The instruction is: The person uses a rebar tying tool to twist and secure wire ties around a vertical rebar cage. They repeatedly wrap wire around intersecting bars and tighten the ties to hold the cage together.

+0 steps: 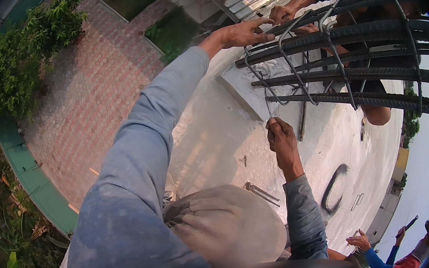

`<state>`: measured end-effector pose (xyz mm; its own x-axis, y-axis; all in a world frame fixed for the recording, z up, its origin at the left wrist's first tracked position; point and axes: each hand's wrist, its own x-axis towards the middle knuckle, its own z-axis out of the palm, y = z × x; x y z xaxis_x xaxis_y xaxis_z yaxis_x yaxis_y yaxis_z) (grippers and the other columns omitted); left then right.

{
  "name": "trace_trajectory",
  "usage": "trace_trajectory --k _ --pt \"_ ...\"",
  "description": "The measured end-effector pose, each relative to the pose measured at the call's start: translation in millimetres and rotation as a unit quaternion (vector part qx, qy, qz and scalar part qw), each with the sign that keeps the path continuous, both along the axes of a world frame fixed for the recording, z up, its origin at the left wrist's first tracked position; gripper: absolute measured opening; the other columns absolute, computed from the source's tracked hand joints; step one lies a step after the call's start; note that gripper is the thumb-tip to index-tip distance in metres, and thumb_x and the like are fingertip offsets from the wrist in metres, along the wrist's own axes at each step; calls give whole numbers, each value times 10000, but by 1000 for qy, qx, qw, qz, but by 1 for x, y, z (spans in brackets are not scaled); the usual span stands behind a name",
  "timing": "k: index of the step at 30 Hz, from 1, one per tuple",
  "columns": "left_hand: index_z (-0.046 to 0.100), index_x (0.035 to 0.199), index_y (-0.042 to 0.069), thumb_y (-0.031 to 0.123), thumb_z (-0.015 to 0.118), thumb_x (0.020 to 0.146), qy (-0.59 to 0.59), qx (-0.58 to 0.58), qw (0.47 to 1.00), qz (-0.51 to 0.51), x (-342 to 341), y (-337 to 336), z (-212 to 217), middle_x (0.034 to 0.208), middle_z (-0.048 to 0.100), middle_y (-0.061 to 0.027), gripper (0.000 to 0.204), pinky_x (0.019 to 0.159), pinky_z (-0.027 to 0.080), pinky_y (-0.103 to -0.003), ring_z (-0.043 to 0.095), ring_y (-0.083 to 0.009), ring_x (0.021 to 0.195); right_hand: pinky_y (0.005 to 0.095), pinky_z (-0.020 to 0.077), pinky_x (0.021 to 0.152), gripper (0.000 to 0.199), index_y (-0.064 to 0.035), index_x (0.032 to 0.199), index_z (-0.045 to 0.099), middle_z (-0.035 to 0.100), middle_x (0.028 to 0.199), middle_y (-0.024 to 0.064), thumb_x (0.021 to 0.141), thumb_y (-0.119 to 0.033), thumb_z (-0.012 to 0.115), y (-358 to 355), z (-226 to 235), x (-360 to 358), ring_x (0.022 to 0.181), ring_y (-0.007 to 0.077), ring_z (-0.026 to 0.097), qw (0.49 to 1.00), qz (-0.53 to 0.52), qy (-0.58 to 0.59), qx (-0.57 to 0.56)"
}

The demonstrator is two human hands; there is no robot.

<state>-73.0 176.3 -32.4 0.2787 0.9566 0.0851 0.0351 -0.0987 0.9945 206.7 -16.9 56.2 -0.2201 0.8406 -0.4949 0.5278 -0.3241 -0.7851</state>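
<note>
A cage of dark ribbed steel bars juts in from the right, its bars ringed by bent metal stirrups. My left hand reaches to the end of the top bar, fingers stretched out and thumb apart. Lower down, my right hand is closed in a pinch on a thin wire that runs up toward the lowest bar's end. Close to the top bar, a co-worker's hand touches the cage from the far side.
Pincers lie on the pale slab in front of me. A raised white block sits beneath the bar ends. Past the slab's left edge, brick paving lies lower down. Another person's hand shows at lower right.
</note>
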Motion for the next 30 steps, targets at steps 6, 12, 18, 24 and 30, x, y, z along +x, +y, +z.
trace_trajectory --k 6,12,18,24,30 --pt "686 1329 75 284 779 821 275 188 941 66 5 -5 41 1121 715 -210 557 978 547 -452 687 -392 1080 247 249 476 303 -59 924 577 412 640 -60 1084 -307 506 9 -8 -11 541 44 317 990 -21 40 -133" --pt "721 1222 52 329 754 871 204 258 931 161 20 -10 31 1004 713 -219 449 883 562 -472 699 -384 988 241 232 454 283 -84 916 572 423 636 -61 1081 -306 512 5 -19 -32 516 39 309 985 -46 67 -155" --pt "730 1139 27 328 758 875 186 202 952 136 20 -8 21 838 719 -204 402 835 548 -455 704 -377 885 262 317 492 303 -54 931 584 489 670 -24 1080 -306 505 17 -34 -35 536 77 395 998 6 15 -64" --pt "632 1370 71 462 763 880 76 115 989 56 26 -2 7 1263 646 -263 640 1024 512 -480 632 -395 1202 255 358 532 285 -32 1021 610 570 762 18 1094 -284 498 22 -44 -49 565 97 427 998 22 7 -59" --pt "441 1535 100 682 549 992 -129 0 983 130 36 -14 -5 1419 567 -243 803 1099 432 -425 500 -326 1325 244 326 507 242 -47 1177 625 561 750 2 1071 -235 515 43 -13 -24 571 68 412 992 -23 11 -125"
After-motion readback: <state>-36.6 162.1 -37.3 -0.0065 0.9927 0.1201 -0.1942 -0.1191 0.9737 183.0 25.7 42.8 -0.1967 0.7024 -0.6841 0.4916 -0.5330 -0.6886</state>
